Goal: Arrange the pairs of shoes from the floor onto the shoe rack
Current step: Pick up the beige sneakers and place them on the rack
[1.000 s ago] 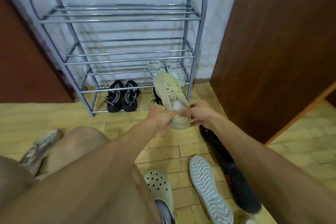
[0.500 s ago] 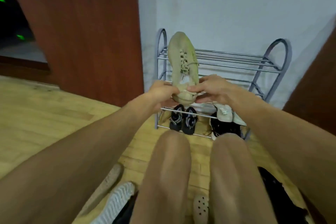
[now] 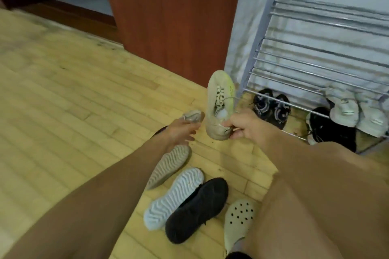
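The right hand (image 3: 242,125) pinches the heel of a beige sneaker (image 3: 220,105), toe pointing up, just left of the shoe rack (image 3: 315,65); the left hand (image 3: 179,130) reaches down with fingers loosely spread onto its grey mate (image 3: 192,116) on the floor (image 3: 73,101), grip unclear; half a second ago both hands held the sneaker up before the rack; now the left has let go.

Bare forearms (image 3: 109,191) (no sleeves), bare knee (image 3: 328,195).
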Demonstrator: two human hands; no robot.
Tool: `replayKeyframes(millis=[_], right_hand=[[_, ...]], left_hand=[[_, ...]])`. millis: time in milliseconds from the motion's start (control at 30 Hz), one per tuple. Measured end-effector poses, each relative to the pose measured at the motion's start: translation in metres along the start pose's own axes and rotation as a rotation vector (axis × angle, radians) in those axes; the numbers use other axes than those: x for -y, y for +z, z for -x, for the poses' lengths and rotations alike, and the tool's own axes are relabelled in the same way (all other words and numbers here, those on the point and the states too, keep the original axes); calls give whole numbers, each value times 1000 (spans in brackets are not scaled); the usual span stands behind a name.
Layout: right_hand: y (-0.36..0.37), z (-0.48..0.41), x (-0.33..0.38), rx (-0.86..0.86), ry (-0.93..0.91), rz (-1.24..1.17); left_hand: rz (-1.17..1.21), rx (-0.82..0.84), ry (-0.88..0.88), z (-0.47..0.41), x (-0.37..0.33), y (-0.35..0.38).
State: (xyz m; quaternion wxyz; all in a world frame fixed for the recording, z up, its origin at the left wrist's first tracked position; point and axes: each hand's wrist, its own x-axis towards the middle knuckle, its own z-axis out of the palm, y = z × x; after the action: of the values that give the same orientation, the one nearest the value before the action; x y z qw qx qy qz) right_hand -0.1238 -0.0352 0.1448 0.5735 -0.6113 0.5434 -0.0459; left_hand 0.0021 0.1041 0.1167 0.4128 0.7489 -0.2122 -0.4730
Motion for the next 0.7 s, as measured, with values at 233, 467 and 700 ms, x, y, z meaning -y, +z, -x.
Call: replayKeyframes(millis=[233,467,700], right_hand=[[75,-53,-67,88,189,34],[89,-82,-100,176,201,181],[74,-87,-107,187,156,212]], left_hand=[[-345,-94,-285,-42,136,-39],[-173,-436,-582,-58,222,-47],[274,-637,-684,-76,245,-56]])
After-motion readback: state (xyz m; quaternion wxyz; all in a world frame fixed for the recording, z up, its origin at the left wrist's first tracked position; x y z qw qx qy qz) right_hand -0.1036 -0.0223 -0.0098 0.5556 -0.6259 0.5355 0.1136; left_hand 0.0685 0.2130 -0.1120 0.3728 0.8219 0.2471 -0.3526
